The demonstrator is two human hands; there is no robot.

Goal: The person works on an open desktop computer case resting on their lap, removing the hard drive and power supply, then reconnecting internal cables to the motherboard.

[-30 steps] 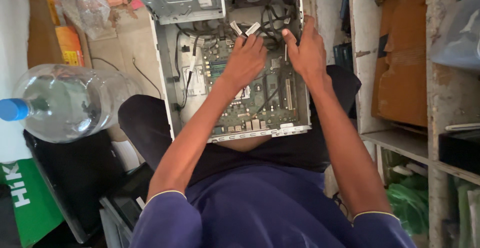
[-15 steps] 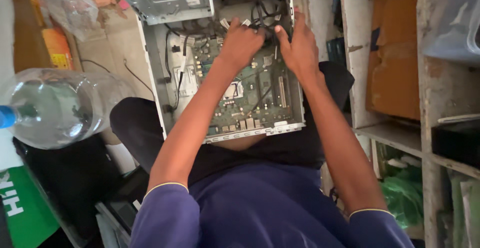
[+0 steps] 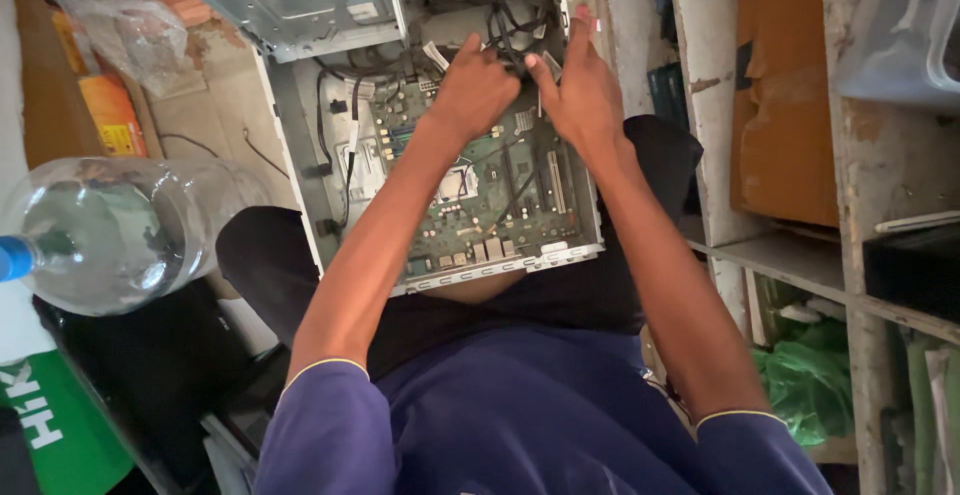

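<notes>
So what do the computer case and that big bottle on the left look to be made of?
Computer case: looks like bare sheet metal, dull grey, with punched slots and folded edges. Bottle: probably clear plastic, see-through and glossy, with a blue cap. Both hands are at the black cables, seemingly rubbery-coated.

The case (image 3: pixel 300 175) lies open across the person's lap, with the board (image 3: pixel 490 195) inside it. Both hands, left (image 3: pixel 475 90) and right (image 3: pixel 580 95), sit at the board's far end among the cables (image 3: pixel 515 25). A bottle (image 3: pixel 110 230) lies left of the case; shelves (image 3: pixel 800 255) stand to its right.
</notes>
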